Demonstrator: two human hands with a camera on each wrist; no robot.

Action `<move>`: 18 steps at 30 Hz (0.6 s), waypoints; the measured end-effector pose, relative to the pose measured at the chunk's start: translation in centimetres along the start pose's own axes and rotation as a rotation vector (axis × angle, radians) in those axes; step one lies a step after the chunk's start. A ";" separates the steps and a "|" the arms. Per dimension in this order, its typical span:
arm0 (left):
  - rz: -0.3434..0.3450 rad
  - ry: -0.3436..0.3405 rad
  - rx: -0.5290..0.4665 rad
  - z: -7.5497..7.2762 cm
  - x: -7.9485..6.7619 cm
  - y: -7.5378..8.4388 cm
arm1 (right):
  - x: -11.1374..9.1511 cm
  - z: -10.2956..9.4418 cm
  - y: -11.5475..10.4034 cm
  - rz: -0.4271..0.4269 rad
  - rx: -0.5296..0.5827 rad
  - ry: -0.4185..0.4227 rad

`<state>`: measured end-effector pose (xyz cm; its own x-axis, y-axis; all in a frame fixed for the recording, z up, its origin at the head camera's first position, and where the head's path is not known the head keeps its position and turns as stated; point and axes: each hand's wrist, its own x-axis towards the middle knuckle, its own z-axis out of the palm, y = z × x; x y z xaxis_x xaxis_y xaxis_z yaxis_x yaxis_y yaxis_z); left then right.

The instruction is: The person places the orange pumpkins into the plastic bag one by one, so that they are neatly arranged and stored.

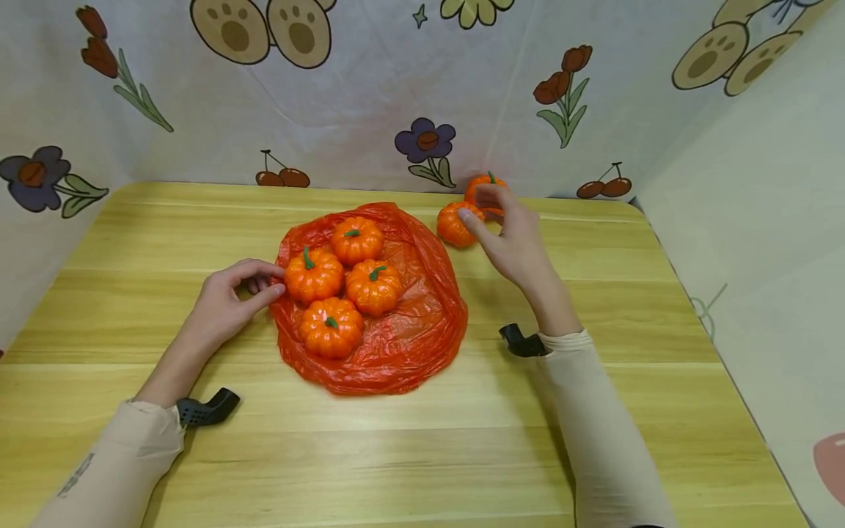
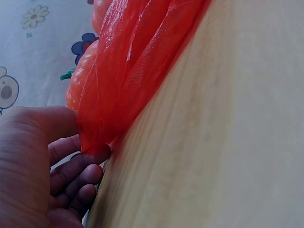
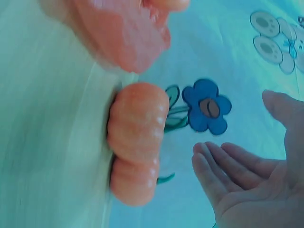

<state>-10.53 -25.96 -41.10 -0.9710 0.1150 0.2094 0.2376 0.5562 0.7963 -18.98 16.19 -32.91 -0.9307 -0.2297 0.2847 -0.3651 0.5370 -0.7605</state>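
Note:
A red plastic bag [image 1: 422, 315] lies spread on the table with its rim rolled open. Several small orange pumpkins with green stems, one of them a pumpkin [image 1: 331, 328] at the front, sit inside its left half. My left hand [image 1: 231, 297] pinches the bag's left edge; in the left wrist view thumb and fingers meet on the red film [image 2: 118, 95]. Beyond the bag to the right stand two more pumpkins, a nearer pumpkin [image 1: 455, 225] and a partly hidden rear pumpkin [image 1: 480, 185]. Close by them my right hand [image 1: 511, 235] hovers, fingers apart and holding nothing, as the right wrist view confirms.
The wooden table [image 1: 370, 462] ends at the back against a printed cloth [image 1: 356, 125] with flowers and cherries. A pale wall [image 1: 759, 242] stands along the right side. Black wrist mounts [image 1: 210, 408] stick out from both sleeves.

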 end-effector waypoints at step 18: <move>-0.014 -0.003 0.005 0.1 0.0 0.0 | 0.1 0.1 2.2 0.138 -0.128 0.065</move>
<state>-10.50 -25.90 -41.16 -0.9744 0.1098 0.1963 0.2238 0.5619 0.7964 -19.93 17.26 -34.64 -0.9700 -0.0959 0.2233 -0.2299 0.6597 -0.7155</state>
